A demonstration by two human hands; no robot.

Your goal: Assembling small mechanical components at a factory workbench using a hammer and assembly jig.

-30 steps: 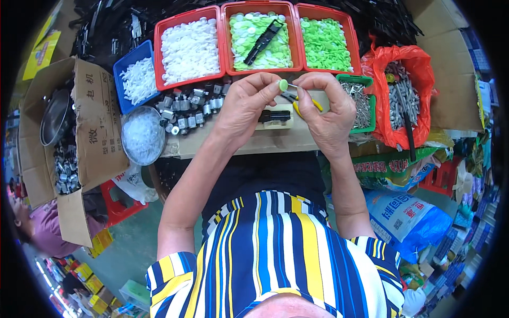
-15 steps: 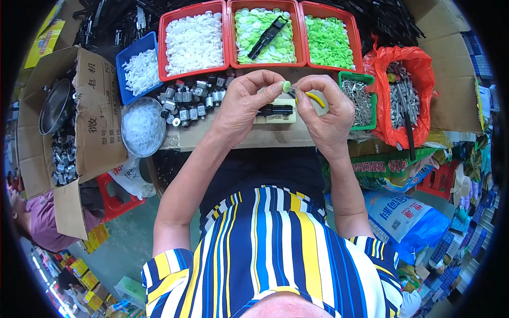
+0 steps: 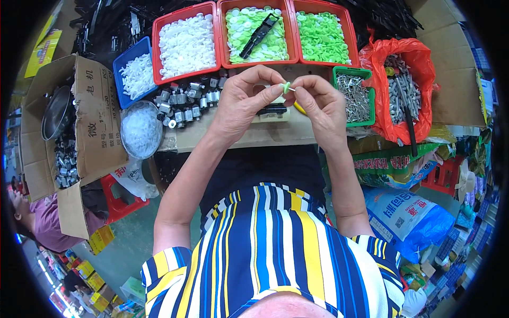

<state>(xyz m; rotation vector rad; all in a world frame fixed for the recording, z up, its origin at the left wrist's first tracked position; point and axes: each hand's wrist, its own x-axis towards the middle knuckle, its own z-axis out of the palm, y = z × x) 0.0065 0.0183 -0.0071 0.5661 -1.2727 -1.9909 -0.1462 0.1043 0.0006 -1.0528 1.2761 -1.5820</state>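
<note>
Between the thumb and forefinger of my left hand [image 3: 245,102] is a small light green plastic disc [image 3: 287,87], turned nearly edge-on. My right hand [image 3: 319,108] pinches a thin metal pin [image 3: 292,89] whose end meets the disc; whether it has gone through cannot be made out. Part of a yellow handle [image 3: 300,108] shows beside the right fingers, and I cannot tell whether that hand holds it. Below the hands, a black part [image 3: 272,109] rests on a cream block [image 3: 271,117], both partly covered by them.
Red trays hold white pieces [image 3: 188,45], mixed pieces with a black part [image 3: 260,36] on top, and green discs [image 3: 323,40]. Small motors [image 3: 185,100] lie left of my hands. A green basket of metal pins [image 3: 354,98] and a red bag [image 3: 424,58] stand right; a cardboard box [image 3: 98,116] stands left.
The green disc has tilted edge-on, and the pin now shows between my hands. The right hand has shifted slightly left, covering more of the yellow handle. The whole view has moved a little.
</note>
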